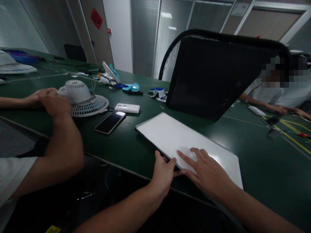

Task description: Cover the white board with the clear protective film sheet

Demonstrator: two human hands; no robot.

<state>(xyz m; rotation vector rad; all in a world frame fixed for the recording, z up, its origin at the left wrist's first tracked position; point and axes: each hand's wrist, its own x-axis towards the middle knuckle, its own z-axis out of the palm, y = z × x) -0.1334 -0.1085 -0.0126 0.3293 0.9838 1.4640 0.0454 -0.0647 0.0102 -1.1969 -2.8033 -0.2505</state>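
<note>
A flat white rectangular panel (175, 136) lies on the dark green table (126, 142) in front of me. My left hand (164, 173) grips its near edge, thumb on top and fingers curled under the rim. My right hand (206, 171) rests palm-down on the panel's white face, fingers spread. Behind the panel a large black panel (213, 77) stands tilted upright.
A co-worker's arms (53, 106) lie at the left beside a white fan part (81, 97). A black phone (110, 122) and a white power bank (127, 108) lie near it. Blue and white fan pieces (131, 87) sit further back. Another person (272, 94) sits at the right.
</note>
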